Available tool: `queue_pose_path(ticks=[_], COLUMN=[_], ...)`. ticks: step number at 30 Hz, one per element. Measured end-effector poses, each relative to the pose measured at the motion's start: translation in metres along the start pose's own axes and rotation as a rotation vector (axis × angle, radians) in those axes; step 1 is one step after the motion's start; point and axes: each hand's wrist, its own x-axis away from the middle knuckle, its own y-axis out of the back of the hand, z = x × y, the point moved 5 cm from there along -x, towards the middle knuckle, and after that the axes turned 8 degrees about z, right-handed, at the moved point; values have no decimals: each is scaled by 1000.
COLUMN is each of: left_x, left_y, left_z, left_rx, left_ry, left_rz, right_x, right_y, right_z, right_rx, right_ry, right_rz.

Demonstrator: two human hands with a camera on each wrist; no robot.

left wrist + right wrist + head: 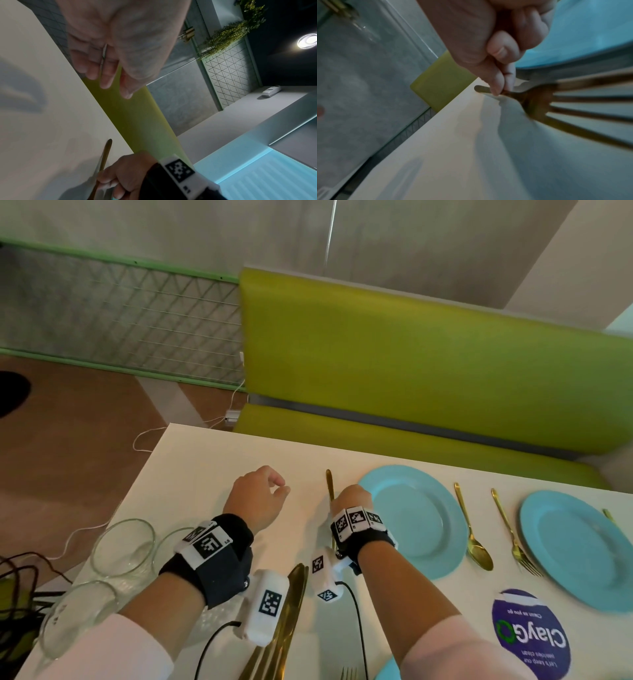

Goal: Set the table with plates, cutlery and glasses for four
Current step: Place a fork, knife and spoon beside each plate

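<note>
My right hand (pixel 349 498) pinches the handle of a gold fork (pixel 329 484) just left of a light blue plate (pixel 421 522) on the white table (pixel 205 467). In the right wrist view the fork (pixel 537 100) points its tines back at the camera, with thumb and fingertips (pixel 496 88) on the handle, low over the table. Whether it touches the table I cannot tell. My left hand (pixel 263 494) hovers further left with loosely curled fingers (pixel 106 75) and holds nothing. A second blue plate (pixel 575 553) lies to the right, with a gold spoon (pixel 474 539) and another gold fork (pixel 510 529) between the plates.
Three clear glasses (pixel 123 546) stand at the table's left near edge. A bundle of gold cutlery (pixel 287 611) lies under my left wrist. A blue plate rim (pixel 388 671) and a round blue sticker (pixel 527 635) are at the near edge. A green bench (pixel 411 364) runs behind.
</note>
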Motion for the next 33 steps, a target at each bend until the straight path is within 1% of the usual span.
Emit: queue_pose_path(ticks=[5, 18, 33], left_x=[0, 2, 6], left_y=[-1, -5, -5], left_z=[2, 8, 14], left_rx=[2, -6, 1], left_ry=[7, 16, 10], left_rz=[6, 19, 27], right_x=[-4, -6, -6], right_y=[-2, 4, 9], right_z=[4, 6, 10], right_rx=[42, 188, 192], right_ry=[-30, 11, 19], right_rz=[-35, -93, -96])
